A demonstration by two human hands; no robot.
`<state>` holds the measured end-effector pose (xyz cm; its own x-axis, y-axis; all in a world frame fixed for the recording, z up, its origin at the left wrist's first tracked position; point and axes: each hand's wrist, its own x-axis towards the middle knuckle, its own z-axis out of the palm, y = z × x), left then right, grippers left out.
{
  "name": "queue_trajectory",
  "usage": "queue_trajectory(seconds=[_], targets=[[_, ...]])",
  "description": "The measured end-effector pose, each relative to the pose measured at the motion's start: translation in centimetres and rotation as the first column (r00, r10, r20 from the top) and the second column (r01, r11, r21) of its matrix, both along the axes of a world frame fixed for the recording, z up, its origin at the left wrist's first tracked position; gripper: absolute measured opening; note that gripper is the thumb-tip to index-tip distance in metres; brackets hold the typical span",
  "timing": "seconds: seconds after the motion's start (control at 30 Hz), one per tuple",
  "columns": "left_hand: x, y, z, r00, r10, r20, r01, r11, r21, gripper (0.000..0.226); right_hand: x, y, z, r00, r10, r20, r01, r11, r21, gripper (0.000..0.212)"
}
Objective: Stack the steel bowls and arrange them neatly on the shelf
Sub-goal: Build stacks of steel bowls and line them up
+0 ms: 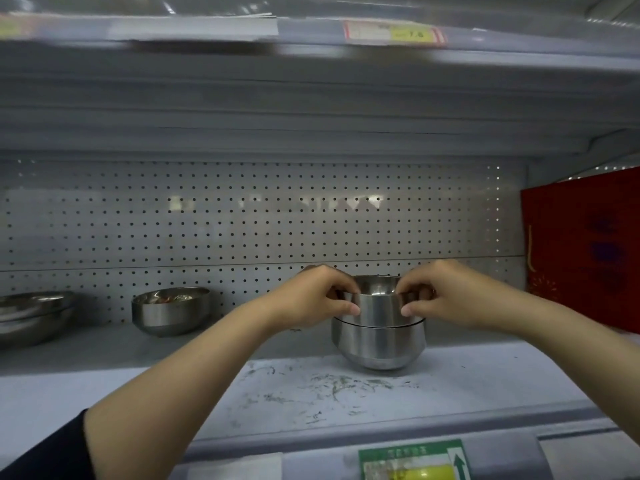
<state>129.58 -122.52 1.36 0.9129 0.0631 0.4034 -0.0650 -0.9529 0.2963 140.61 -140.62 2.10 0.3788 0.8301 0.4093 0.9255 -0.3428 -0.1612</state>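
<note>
Steel bowls sit on a grey shelf (pixel 145 386) backed by pegboard (pixel 242 220): the left hand (pixel 313 296) and right hand (pixel 446 296) each pinch the rim of the top bowl (pixel 378 301), which is nested upright in the lower bowl (pixel 379 346) right of centre. Well to the left stands a single bowl (pixel 171 310), and at the far left edge a stack (pixel 33 317) of wider bowls. A red box (pixel 585 251) stands at the right end.

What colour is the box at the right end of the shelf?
Red, with faint gold decoration; the box shows in the head view.
</note>
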Motion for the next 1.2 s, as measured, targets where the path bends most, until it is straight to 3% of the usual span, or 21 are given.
queue_trajectory(seconds=[0.1,0.2,0.27,0.37,0.5,0.63,0.87,0.97,1.03,1.2], targets=[[-0.3,0.3,-0.3,0.998,0.040,0.056,-0.039,0.999,-0.025,0.033,0.3,-0.3,-0.2,0.998,0.026,-0.051,-0.023,0.998,0.054,0.014],[-0.9,1.7,-0.6,0.976,0.192,0.103,-0.171,0.968,-0.186,0.056,1.6,-1.1,-0.6,0.981,0.024,-0.195,0.019,0.976,0.216,0.041],[-1.1,2.7,-1.1,0.962,0.271,-0.002,-0.257,0.909,-0.327,0.053,2.6,-1.8,-1.1,0.960,-0.051,-0.277,0.115,0.969,0.219,0.060],[-0.7,2.8,-2.3,0.936,0.277,-0.215,-0.346,0.835,-0.429,0.049,3.6,-2.1,-2.4,0.863,-0.118,-0.492,0.173,0.983,0.066,0.078],[0.9,1.8,-3.5,0.936,0.182,-0.303,-0.329,0.761,-0.559,0.039,4.1,-1.3,-3.8,0.770,-0.017,-0.637,0.108,0.989,0.104,0.066],[2.3,1.9,-4.0,0.919,0.266,-0.289,-0.385,0.759,-0.525,0.009,4.3,0.1,-3.5,0.752,0.009,-0.660,0.116,0.983,0.145,0.061],[5.0,5.8,-1.6,0.862,0.429,-0.271,-0.506,0.769,-0.390,0.012,5.6,5.2,-0.9,0.781,0.010,-0.625,0.126,0.977,0.174,0.065],[7.3,6.6,-0.5,0.879,0.427,-0.211,-0.475,0.747,-0.466,0.009,7.7,5.7,0.3,0.760,0.048,-0.648,0.126,0.967,0.220,0.071],[9.2,6.7,-0.3,0.882,0.433,-0.188,-0.466,0.735,-0.493,0.022,9.0,5.4,0.6,0.734,0.082,-0.674,0.118,0.962,0.245,0.070],[12.4,6.6,-2.1,0.874,0.426,-0.233,-0.485,0.730,-0.481,0.028,11.5,5.3,-1.5,0.699,0.062,-0.712,0.151,0.961,0.231,0.068]])
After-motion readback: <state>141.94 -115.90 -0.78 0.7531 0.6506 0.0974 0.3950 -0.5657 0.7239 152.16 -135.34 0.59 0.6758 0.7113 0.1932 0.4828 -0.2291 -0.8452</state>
